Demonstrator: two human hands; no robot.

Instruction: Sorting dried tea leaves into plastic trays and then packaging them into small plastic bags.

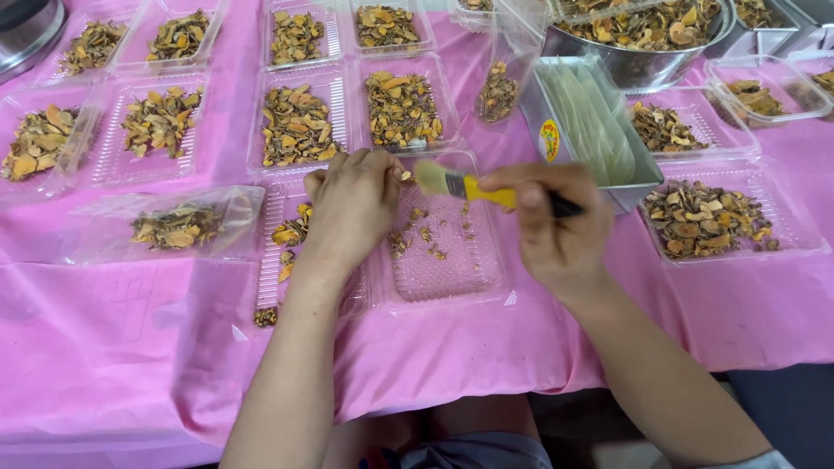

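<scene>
My right hand (pixel 556 224) grips a small paintbrush (pixel 473 187) with a yellow ferrule and a black handle, its bristles pointing left over a clear plastic tray (pixel 443 260). That tray holds only a few scattered dried orange-brown slices (pixel 426 234). My left hand (pixel 352 208) lies across the tray's left edge, fingers curled at its far rim next to the bristles. Whether it pinches any slices I cannot tell. Under the left hand a second clear tray (pixel 282 252) holds a few slices.
Several clear trays filled with dried slices (pixel 295 126) cover the pink tablecloth (pixel 130 347). A filled clear bag (pixel 178 226) lies at left. A box of empty bags (pixel 586 122) and a steel bowl of slices (pixel 647 39) stand at the back right.
</scene>
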